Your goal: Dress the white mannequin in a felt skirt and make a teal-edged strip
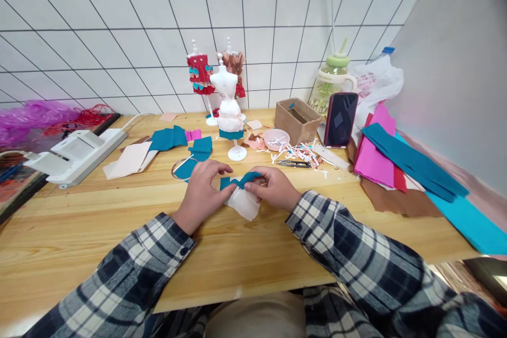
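Observation:
Between my two hands, low over the table, is a teal crepe paper strip [249,176] with a whitish, thin sheet piece [244,205] hanging below it. My left hand [204,190] pinches the strip's left part with thumb and fingers. The right part is held by my right hand [273,187], thumb against the bent fingers. Whether the strip and the whitish piece are joined is hidden by my fingers. Just beyond stands a small white dress form [225,84], wrapped in pale paper with a teal band low down. A teal paper piece [201,148] and a roll of clear tape [180,169] lie beyond my left hand.
Behind are a form in red paper [200,76] and another in brown [235,63]. Right of centre are thread snippers [293,163], paper scraps [304,153], a pink dish [276,138], a cardboard box [299,120] and a phone [340,119]. A power strip [85,156] sits left, coloured paper [376,153] right.

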Demonstrator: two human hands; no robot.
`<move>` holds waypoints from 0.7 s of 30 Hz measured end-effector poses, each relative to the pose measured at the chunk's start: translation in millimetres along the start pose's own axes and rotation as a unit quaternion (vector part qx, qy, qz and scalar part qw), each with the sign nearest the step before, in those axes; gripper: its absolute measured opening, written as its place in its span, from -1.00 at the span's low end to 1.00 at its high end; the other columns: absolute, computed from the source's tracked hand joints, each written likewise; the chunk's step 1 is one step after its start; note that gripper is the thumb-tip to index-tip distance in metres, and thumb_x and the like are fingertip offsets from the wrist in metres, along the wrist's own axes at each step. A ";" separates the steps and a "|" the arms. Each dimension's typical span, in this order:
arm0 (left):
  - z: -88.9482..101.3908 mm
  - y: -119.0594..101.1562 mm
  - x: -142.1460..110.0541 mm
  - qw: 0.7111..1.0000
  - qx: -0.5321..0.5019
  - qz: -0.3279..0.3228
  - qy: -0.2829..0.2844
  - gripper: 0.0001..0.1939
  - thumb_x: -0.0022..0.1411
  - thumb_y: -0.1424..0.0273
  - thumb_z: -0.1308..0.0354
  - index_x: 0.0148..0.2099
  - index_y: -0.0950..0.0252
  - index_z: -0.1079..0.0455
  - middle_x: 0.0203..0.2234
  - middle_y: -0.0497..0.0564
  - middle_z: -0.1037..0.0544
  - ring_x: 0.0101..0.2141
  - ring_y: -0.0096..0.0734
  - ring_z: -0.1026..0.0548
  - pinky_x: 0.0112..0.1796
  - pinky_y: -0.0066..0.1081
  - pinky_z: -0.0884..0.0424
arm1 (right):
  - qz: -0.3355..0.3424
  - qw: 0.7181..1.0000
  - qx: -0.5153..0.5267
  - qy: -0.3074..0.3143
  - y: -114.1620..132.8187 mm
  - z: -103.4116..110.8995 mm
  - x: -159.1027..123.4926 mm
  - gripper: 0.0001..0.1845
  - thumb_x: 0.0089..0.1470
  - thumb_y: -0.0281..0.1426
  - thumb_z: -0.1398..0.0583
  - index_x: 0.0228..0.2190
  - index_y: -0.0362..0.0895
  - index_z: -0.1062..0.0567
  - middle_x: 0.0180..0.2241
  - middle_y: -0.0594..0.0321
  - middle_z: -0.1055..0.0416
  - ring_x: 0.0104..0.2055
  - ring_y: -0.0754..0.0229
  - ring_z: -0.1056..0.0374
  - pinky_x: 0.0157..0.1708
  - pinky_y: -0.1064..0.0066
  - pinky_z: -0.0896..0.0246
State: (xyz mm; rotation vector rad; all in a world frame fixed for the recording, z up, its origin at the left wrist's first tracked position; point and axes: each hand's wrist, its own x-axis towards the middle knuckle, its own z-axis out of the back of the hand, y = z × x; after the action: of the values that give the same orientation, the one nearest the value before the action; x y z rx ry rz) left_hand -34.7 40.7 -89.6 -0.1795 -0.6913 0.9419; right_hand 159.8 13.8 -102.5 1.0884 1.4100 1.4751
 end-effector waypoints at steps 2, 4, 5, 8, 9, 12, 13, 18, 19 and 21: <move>1.1 -1.2 -1.8 0.999 -0.004 0.029 -0.028 -0.74 0.06 0.27 -0.23 -0.22 0.28 -0.35 -0.37 0.00 -0.44 -0.32 -0.32 -0.38 -0.25 -0.32 -0.32 | 0.002 0.999 0.033 -0.020 0.3 -0.3 0.7 -0.77 -0.11 -0.23 -0.29 -0.43 -0.11 -0.44 -0.57 0.37 -0.35 -0.63 0.33 -0.23 -0.63 0.46 -0.22; 1.6 -3.0 -4.5 0.996 -0.050 0.063 -0.028 -0.75 0.16 0.22 -0.16 -0.19 0.27 -0.33 -0.41 -0.03 -0.43 -0.40 -0.38 -0.36 -0.34 -0.38 -0.32 | 0.000 0.996 0.068 -0.050 0.7 0.8 1.9 -0.71 -0.14 -0.20 -0.31 -0.43 -0.11 -0.43 -0.56 0.36 -0.37 -0.64 0.34 -0.23 -0.64 0.45 -0.26; 1.7 -3.8 -5.8 0.993 -0.087 0.076 -0.019 -0.75 0.22 0.20 -0.09 -0.17 0.27 -0.34 -0.42 -0.03 -0.43 -0.42 -0.40 -0.36 -0.37 -0.40 -0.32 | -0.001 0.994 0.084 -0.065 0.9 1.7 2.6 -0.69 -0.16 -0.18 -0.32 -0.43 -0.12 -0.43 -0.55 0.36 -0.38 -0.64 0.35 -0.24 -0.64 0.45 -0.27; 1.8 -4.9 -7.9 0.979 -0.187 0.083 0.023 -0.67 0.28 0.14 0.01 -0.14 0.29 -0.36 -0.39 0.01 -0.48 -0.39 -0.39 -0.42 -0.36 -0.42 -0.35 | -0.005 0.988 0.119 -0.095 1.6 4.4 3.4 -0.64 -0.21 -0.14 -0.35 -0.46 -0.12 -0.42 -0.55 0.38 -0.39 -0.64 0.37 -0.25 -0.63 0.47 -0.29; 1.5 -4.8 -7.9 0.975 -0.204 0.078 0.040 -0.64 0.25 0.11 -0.02 -0.14 0.30 -0.37 -0.35 0.03 -0.49 -0.36 -0.36 -0.44 -0.34 -0.41 -0.37 | -0.007 0.987 0.130 -0.097 1.7 5.0 3.2 -0.63 -0.21 -0.14 -0.35 -0.47 -0.13 -0.42 -0.55 0.38 -0.38 -0.63 0.38 -0.25 -0.62 0.48 -0.29; -0.2 -4.0 -6.3 0.968 -0.223 0.079 0.089 -0.62 0.16 0.08 -0.13 -0.18 0.31 -0.39 -0.32 0.04 -0.51 -0.34 -0.34 -0.43 -0.29 -0.39 -0.38 | -0.013 0.983 0.161 -0.091 1.3 5.1 2.0 -0.63 -0.20 -0.15 -0.36 -0.46 -0.14 -0.42 -0.57 0.39 -0.37 -0.63 0.40 -0.23 -0.61 0.50 -0.30; -0.9 -4.0 -5.7 0.963 -0.232 0.087 0.101 -0.63 0.14 0.09 -0.15 -0.21 0.31 -0.40 -0.34 0.03 -0.50 -0.35 -0.35 -0.42 -0.29 -0.39 -0.38 | -0.013 0.982 0.168 -0.087 0.9 4.9 1.7 -0.64 -0.20 -0.16 -0.36 -0.46 -0.14 -0.42 -0.57 0.40 -0.37 -0.63 0.40 -0.23 -0.60 0.50 -0.29; -2.0 -7.9 -4.9 0.920 -0.334 0.145 0.146 -0.68 0.10 0.13 -0.22 -0.36 0.32 -0.38 -0.49 -0.04 -0.46 -0.43 -0.41 -0.40 -0.38 -0.44 -0.36 | -0.004 0.979 0.172 -0.110 -0.9 4.5 2.4 -0.65 -0.19 -0.17 -0.36 -0.46 -0.14 -0.43 -0.55 0.38 -0.37 -0.62 0.40 -0.21 -0.60 0.49 -0.29; -1.8 -8.9 -5.2 0.911 -0.353 0.157 0.147 -0.68 0.08 0.13 -0.23 -0.37 0.32 -0.39 -0.49 -0.03 -0.47 -0.44 -0.42 -0.40 -0.39 -0.45 -0.36 | -0.003 0.978 0.167 -0.122 -1.1 4.8 2.9 -0.65 -0.19 -0.16 -0.36 -0.46 -0.14 -0.44 -0.54 0.38 -0.38 -0.62 0.40 -0.21 -0.60 0.49 -0.29; -1.5 -10.3 -6.2 0.897 -0.379 0.175 0.147 -0.67 0.05 0.13 -0.26 -0.36 0.32 -0.40 -0.48 -0.03 -0.49 -0.45 -0.41 -0.42 -0.40 -0.44 -0.37 | -0.002 0.978 0.155 -0.142 -1.2 5.7 3.9 -0.64 -0.20 -0.15 -0.36 -0.45 -0.14 -0.44 -0.53 0.37 -0.38 -0.61 0.40 -0.19 -0.61 0.50 -0.26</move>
State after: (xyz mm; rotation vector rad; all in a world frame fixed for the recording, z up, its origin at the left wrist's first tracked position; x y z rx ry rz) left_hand -29.2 30.0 -89.2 -1.1498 -0.7246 0.9137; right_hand 164.0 19.3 -103.5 1.4253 1.4621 1.0635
